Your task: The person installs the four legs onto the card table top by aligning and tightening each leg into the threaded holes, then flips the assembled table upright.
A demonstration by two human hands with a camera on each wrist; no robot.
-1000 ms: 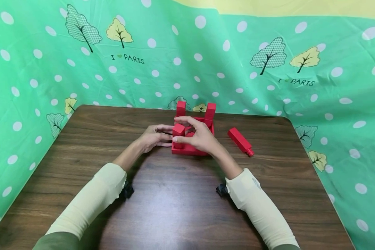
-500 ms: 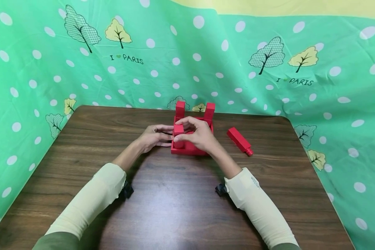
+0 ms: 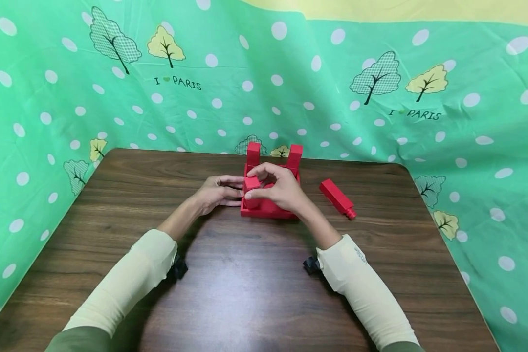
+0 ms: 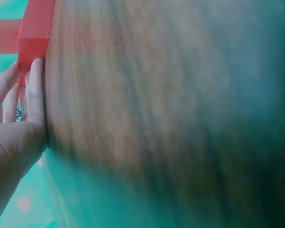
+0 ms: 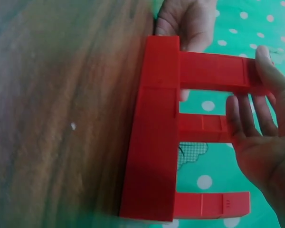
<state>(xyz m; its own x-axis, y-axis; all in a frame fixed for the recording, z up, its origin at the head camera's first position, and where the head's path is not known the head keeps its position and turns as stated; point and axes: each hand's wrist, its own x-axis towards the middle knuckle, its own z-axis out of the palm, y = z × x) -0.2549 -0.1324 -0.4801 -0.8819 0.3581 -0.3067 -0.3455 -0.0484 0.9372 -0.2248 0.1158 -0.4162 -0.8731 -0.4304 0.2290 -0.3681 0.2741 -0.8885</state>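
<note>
A red tray-like base [image 3: 266,213] with raised edges lies on the table, red square legs standing up from its corners. My right hand [image 3: 280,188] pinches the upper end of the near-left leg [image 3: 252,184] between thumb and fingers. In the right wrist view that leg [image 5: 211,71] meets the base's corner, its joint flush with the edge. At the base's left side rests my left hand [image 3: 214,194], fingers extended, the fingertips touching the red wall in the left wrist view. Both far legs, one at left [image 3: 253,154] and one at right [image 3: 295,156], stand upright.
A loose red leg [image 3: 338,198] with a threaded end lies on the wooden table [image 3: 246,283], right of the base. Behind the table hangs a green dotted cloth [image 3: 229,83], close to the far edge.
The near-left leg has turned about its upright axis in my right fingers; its top face sits at a different angle. My left hand stays against the base.
</note>
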